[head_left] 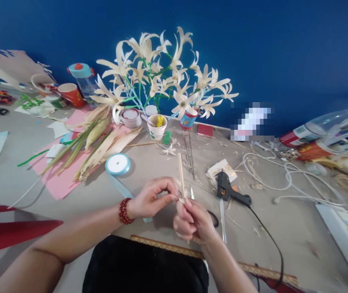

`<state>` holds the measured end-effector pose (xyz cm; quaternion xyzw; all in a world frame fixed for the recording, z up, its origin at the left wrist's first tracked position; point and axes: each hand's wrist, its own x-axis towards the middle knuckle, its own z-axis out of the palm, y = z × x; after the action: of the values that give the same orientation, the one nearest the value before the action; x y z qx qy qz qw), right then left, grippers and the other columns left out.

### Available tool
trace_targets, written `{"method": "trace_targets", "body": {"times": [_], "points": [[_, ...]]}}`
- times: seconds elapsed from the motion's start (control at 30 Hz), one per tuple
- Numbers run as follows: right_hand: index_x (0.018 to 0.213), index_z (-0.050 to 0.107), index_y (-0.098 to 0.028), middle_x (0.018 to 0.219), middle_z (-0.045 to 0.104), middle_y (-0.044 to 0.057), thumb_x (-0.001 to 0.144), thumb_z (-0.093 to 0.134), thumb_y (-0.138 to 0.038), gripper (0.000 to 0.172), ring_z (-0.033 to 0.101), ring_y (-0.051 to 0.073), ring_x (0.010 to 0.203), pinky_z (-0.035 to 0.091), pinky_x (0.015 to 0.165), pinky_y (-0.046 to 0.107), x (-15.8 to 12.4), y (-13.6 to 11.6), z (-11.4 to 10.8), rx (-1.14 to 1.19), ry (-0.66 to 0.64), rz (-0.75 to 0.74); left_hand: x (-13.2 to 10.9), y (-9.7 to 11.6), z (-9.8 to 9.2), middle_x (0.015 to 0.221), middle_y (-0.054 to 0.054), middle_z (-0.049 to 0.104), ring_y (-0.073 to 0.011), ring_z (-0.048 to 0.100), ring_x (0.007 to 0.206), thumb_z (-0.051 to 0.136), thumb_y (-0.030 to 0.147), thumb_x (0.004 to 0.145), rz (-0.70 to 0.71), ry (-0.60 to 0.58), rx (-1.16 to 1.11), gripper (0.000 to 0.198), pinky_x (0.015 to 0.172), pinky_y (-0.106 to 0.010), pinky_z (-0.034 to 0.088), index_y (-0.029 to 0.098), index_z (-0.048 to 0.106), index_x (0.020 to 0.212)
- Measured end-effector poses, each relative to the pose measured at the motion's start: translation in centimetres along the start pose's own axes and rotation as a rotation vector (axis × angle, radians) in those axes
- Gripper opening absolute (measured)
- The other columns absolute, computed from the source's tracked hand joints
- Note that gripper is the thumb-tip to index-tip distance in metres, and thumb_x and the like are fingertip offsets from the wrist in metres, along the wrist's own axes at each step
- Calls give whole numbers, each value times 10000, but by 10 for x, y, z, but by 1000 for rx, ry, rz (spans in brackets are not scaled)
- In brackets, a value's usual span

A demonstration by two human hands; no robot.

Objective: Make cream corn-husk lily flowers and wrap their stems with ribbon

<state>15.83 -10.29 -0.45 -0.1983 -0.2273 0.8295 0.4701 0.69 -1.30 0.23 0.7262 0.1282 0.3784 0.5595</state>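
My right hand [194,221] is closed around the lower end of a thin wooden stick [181,175] that stands upright in front of me. My left hand [152,198], with a red bead bracelet at the wrist, pinches a small pale strip against the stick near its base. Both hands meet just above the table's near edge. A black glue gun [227,189] lies on the table to the right of my hands, its cord running toward me. A roll of light blue ribbon [117,163] sits to the left, with a loose tail leading under my left hand.
A bouquet of cream corn-husk flowers [161,77] stands at the back centre. Corn husks [100,144] lie on pink paper at the left. Cups, a water bottle [84,79], white cables [287,175], plastic bottles [323,126] and scraps crowd the table. Red cloth [5,230] is near left.
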Motion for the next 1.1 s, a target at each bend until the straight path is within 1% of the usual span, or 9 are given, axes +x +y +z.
{"method": "trace_targets", "body": {"times": [0.07,0.13,0.23,0.37,0.47,0.53,0.7,0.93,1.1], "points": [[600,386,-214,390,249,-123,940,505,-521,474,88,40,333,134,321,141,0,-1,-1,18,-35,15,-1,-2,1,795,-50,599,-142,569,740,552,249,938,-16,9,-24,135,695,-268,477,151,571,847],[626,418,-210,412,263,-120,929,500,-570,477,99,45,349,128,336,149,1,1,-3,-54,5,9,-2,-3,1,797,-53,606,-146,576,745,551,257,938,-30,31,-13,147,703,-272,481,151,568,838],[657,474,-198,453,308,-99,903,508,-628,496,173,62,385,155,372,181,2,5,-5,-332,158,-85,-3,0,1,785,-49,616,-142,577,725,557,246,931,-25,69,37,147,690,-265,480,155,558,816],[633,485,-191,523,399,-47,956,470,-558,488,321,94,468,246,449,228,3,10,-7,-727,386,-267,-1,6,1,775,-44,618,-140,573,712,552,213,926,16,81,103,127,685,-265,475,160,553,810],[626,486,-189,540,418,-36,978,456,-510,477,346,100,496,266,482,241,3,11,-6,-819,453,-316,-1,7,1,779,-45,618,-142,571,720,547,191,924,32,85,122,108,693,-268,474,160,558,821],[639,483,-192,506,388,-53,980,448,-509,467,310,92,459,240,451,232,3,10,-5,-707,410,-264,-2,5,1,786,-47,620,-145,570,726,545,192,924,43,72,139,105,700,-271,473,160,566,827],[621,432,-206,431,283,-107,914,531,-556,466,155,57,379,128,375,189,1,5,0,-244,200,-137,-1,-1,-2,790,-51,611,-151,578,742,536,251,942,21,39,40,142,704,-280,478,156,575,844],[593,418,-205,409,246,-116,900,561,-533,472,111,44,362,130,351,156,-1,0,2,-62,96,-83,-2,-8,-2,776,-36,574,-141,539,738,569,267,933,-65,24,-110,151,693,-272,449,158,568,828],[580,390,-205,400,262,-109,924,540,-504,480,112,43,351,138,336,144,-1,-2,1,43,22,-71,-2,-8,-2,764,-31,571,-136,529,723,579,286,930,-100,18,-142,177,674,-263,426,151,574,815]]}}
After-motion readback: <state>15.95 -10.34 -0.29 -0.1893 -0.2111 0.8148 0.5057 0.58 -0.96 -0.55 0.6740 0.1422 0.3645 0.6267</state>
